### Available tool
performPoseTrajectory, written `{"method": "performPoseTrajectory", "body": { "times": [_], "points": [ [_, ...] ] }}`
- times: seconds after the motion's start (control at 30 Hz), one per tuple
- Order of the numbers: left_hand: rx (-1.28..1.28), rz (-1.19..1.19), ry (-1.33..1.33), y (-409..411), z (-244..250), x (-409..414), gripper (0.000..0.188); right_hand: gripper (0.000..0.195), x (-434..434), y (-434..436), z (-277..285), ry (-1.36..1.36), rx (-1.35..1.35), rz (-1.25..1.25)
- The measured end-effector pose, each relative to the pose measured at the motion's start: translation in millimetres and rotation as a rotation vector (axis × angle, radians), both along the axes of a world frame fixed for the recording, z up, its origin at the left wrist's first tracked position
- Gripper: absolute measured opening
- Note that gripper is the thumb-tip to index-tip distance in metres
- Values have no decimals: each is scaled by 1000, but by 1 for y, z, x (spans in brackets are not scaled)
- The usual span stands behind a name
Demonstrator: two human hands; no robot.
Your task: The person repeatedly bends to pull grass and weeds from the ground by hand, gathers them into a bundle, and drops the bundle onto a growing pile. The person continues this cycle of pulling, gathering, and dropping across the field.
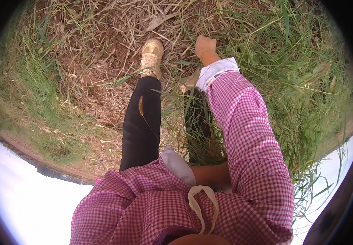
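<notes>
My right hand, curled with the back of the hand showing, is low over dry straw and green grass ahead of my feet. Whether any stems are inside its fingers cannot be seen. My left forearm crosses in front of my body, and its hand is hidden behind the right sleeve. Long green grass stems lie beside that forearm and over my right leg. A bristly brown seed head on a thin stalk hangs before my left leg.
A tan laced shoe stands on reddish soil strewn with straw; the other shoe is partly covered by grass blades. Taller green grass grows thickly at the right, and more at the left. A cloth loop hangs at my chest.
</notes>
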State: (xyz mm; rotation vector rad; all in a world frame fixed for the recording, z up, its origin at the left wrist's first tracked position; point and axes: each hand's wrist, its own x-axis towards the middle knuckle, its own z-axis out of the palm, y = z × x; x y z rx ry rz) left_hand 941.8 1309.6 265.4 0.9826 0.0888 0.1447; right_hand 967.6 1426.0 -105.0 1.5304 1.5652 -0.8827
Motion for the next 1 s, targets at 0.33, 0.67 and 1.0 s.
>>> {"method": "performPoseTrajectory", "body": {
  "times": [0.33, 0.67, 1.0],
  "points": [
    [32, 5, 25, 17, -2, 3, 60, 19, 31, -22, 1, 328, 97, 165],
    [190, 194, 84, -28, -14, 14, 32, 23, -110, 40, 191, 1170, -13, 212],
    [136, 225, 88, -13, -14, 15, 24, 64, -14, 180, 8, 320, 839, 93]
  ]
}}
